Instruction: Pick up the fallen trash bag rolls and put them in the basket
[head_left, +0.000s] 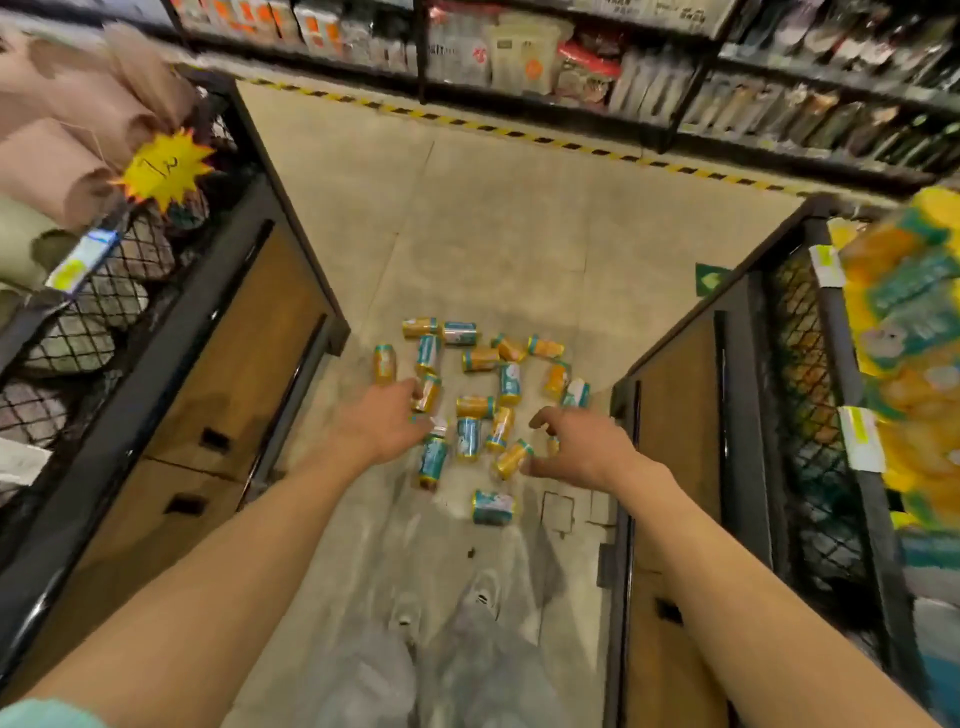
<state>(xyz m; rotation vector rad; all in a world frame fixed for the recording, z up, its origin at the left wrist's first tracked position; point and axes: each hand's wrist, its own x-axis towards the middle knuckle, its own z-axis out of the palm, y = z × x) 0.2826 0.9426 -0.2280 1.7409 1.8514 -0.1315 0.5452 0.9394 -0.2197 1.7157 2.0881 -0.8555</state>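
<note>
The trash bag rolls (480, 400) are seen scattered on the floor (493, 234) of the aisle, lying on their sides with their long axes turned in many directions, and they are spread just beyond and between the fingertips of both hands. The left hand (387, 423) is held over the left edge of the cluster; its fingers are curled downward beside a yellow roll (428, 393), but whether this roll is already grasped cannot be told, since the fingertips are hidden. The right hand (579, 447) is held over the right edge with fingers bent like a claw and apart, nothing being enclosed; a yellow roll (513, 458) lies just to the inner side of its thumb, slanted toward the wrist. This hand is judged nearer to a free roll. One teal roll (492, 507) lies apart, closer to the person's shoes (447, 605). Wire-mesh display bins (810, 395) stand outward of both hands; which one is the target basket cannot be said. Nothing is seen blocking the reach.
</note>
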